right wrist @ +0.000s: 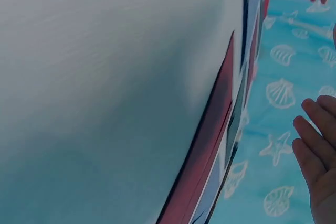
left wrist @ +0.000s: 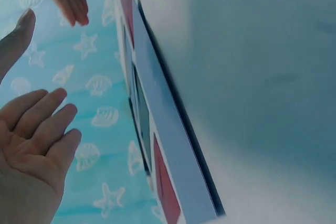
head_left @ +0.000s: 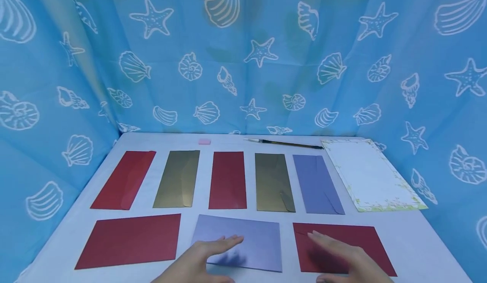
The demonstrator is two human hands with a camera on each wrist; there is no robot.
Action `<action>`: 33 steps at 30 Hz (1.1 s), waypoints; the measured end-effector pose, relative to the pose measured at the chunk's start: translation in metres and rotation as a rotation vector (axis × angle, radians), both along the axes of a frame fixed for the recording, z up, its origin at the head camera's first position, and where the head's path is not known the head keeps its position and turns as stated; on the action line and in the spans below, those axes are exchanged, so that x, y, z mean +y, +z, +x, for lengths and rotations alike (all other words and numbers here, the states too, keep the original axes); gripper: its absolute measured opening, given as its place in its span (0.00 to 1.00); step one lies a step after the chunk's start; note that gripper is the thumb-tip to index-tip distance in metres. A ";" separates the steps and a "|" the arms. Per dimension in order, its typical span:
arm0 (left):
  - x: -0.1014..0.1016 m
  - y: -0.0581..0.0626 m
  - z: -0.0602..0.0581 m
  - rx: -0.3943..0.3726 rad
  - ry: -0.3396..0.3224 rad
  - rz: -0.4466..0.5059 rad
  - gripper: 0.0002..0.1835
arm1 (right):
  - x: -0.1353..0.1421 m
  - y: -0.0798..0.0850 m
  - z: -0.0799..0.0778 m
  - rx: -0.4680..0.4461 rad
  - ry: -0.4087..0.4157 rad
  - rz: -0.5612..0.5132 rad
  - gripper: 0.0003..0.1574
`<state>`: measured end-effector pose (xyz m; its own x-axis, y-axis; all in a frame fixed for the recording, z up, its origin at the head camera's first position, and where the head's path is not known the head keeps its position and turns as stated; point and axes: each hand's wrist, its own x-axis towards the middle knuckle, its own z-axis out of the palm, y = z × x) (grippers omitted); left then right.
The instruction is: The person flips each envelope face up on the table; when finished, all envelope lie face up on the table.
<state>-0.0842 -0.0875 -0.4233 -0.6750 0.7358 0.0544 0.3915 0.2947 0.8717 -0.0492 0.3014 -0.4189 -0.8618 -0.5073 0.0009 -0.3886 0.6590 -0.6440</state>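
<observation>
Above the lavender envelope (head_left: pixel 243 232) in the front row hovers my left hand (head_left: pixel 207 257), its fingers straight and holding nothing. My right hand (head_left: pixel 348 255) is over the red envelope (head_left: pixel 361 240) at the front right, fingers extended, also with nothing in it. Both hands cast shadows on the envelopes beneath them. In the left wrist view the left palm (left wrist: pixel 31 145) is spread beside the tabletop edge. The right wrist view has the right hand's fingers (right wrist: pixel 315 145) straight and apart from the table. A third front envelope, red (head_left: pixel 133 240), lies at the left.
Behind lies a row of upright envelopes: red (head_left: pixel 121 179), gold (head_left: pixel 176 179), red (head_left: pixel 228 181), gold (head_left: pixel 272 177) and lavender (head_left: pixel 316 179). Farther back are a pink eraser (head_left: pixel 204 141) and a writing brush (head_left: pixel 289 143). Flower-bordered paper (head_left: pixel 373 175) lies right. A blue shell-print curtain (head_left: pixel 243 63) surrounds the table.
</observation>
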 end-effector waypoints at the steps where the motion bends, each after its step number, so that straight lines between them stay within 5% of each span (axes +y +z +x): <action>1: -0.003 0.000 0.000 0.004 0.008 -0.002 0.38 | -0.004 0.000 -0.002 0.025 0.006 0.003 0.47; 11: -0.032 0.001 0.003 -0.051 0.113 -0.089 0.39 | -0.037 0.003 -0.015 0.103 0.059 -0.063 0.46; 20: -0.058 -0.011 -0.004 0.092 0.217 -0.118 0.39 | -0.059 0.001 -0.025 0.043 0.149 -0.106 0.47; 27: -0.071 -0.015 -0.004 0.055 0.252 -0.134 0.38 | -0.072 -0.002 -0.032 0.084 0.256 -0.100 0.46; 33: -0.076 -0.018 -0.003 0.031 0.264 -0.143 0.38 | -0.078 -0.004 -0.035 0.121 0.261 -0.084 0.46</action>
